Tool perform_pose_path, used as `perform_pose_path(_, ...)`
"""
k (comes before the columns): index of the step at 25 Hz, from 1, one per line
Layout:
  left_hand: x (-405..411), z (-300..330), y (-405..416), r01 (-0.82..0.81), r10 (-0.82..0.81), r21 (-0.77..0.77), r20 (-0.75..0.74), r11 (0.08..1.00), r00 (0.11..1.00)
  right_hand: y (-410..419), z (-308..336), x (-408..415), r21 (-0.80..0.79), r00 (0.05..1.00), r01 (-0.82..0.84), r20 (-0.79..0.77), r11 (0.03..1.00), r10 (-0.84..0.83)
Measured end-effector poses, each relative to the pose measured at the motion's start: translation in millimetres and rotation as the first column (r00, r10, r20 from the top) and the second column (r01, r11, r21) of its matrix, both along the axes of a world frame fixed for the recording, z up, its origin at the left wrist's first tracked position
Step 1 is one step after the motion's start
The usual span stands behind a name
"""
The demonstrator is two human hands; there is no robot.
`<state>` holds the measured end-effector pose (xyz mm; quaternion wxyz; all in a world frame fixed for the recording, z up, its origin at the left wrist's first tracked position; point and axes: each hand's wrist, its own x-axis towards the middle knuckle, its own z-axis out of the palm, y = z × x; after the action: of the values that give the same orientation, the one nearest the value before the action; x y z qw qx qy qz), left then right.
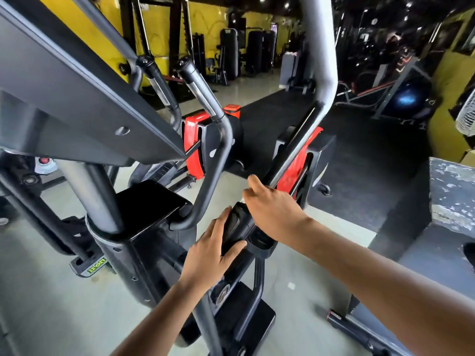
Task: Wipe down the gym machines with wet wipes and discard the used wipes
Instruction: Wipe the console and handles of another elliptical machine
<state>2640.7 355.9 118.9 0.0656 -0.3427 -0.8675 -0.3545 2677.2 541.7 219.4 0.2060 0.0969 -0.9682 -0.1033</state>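
Head view: left hand [214, 249] flat, fingers extended, bracing black handle joint [237, 227]; right hand [270, 209] curled round machine bar [288, 160], wipe [241, 199] barely visible beneath. Wiping step, apparently; next, slide up bar, keeping pressure.

Left hand [213, 249]: bare, no glove, no ring seen on the fingers [218, 222].
Right hand [272, 209]: bare, no glove.
Left forearm [164, 314]: bare to the frame edge, no sleeve, no watch or band.
Right forearm [372, 268]: bare, no sleeve, wrist unadorned.
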Motion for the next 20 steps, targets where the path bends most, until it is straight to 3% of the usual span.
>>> perform_pose_path(4, 2.0, -13.3, -7.0, -0.028, 0.029, 0.034, -0.01, 0.999, 1.0, -7.4, 1.4, -1.9, 0.048, 0.989, 0.03, 0.142, 0.998, -0.037)
perform_pose_path(6, 2.5, -12.4, -7.3, -0.026, 0.027, 0.046, -0.003, 0.999, 1.0, -4.9, 1.8, 1.0, 0.034, 0.994, -0.002, 0.107, 0.999, -0.001)
perform_pose_path(9, 1.1, 0.3, -5.2, -0.019, 0.019, -0.008, 0.041, 1.0, 0.999, 26.4, 13.3, -3.9, 0.088, 0.999, -0.023, -0.042, 0.996, 0.027)
perform_pose_path(13, -13.4, 46.4, 18.7, 0.113, -0.112, -0.071, 0.014, 0.991, 0.994, 82.5, 65.6, -17.5, 0.093, 0.971, 0.135, -0.209, 0.986, -0.113)
perform_pose_path(18, -31.4, 101.1, 81.1, 0.242, -0.251, -0.123, -0.06, 0.962, 0.966, 136.3, 109.0, -15.4, -0.105, 0.94, 0.134, -0.3, 0.985, -0.16)
perform_pose_path(20, -36.4, 111.4, 104.0, 0.254, -0.257, -0.095, -0.016, 0.963, 0.966, 156.1, 121.4, -10.6, -0.257, 0.848, 0.009, -0.51, 0.966, -0.143)
